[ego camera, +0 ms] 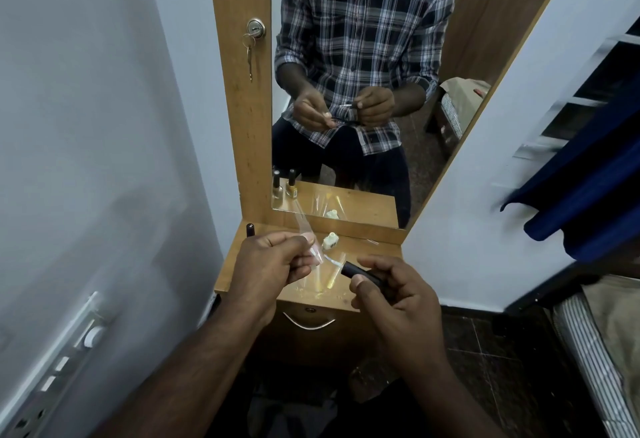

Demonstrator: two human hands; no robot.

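Observation:
My left hand (273, 259) pinches a small pale artificial nail (313, 251) between thumb and fingers, above the wooden dresser shelf (377, 247). My right hand (391, 294) grips a short black cylinder (360, 271), its end pointing towards the left hand. The two hands are a little apart over the shelf. A small cream bottle (330, 240) lies on the shelf just behind them. Clear plastic wrapping (304, 226) and yellowish sticks (330, 280) lie below the hands.
A tall mirror (381, 91) in a wooden frame stands behind the shelf and reflects a person in a checked shirt. A black bottle cap (250, 230) shows at the shelf's back left. A drawer handle (309, 324) is below. Keys (249, 53) hang from a lock. A bed (602, 351) stands right.

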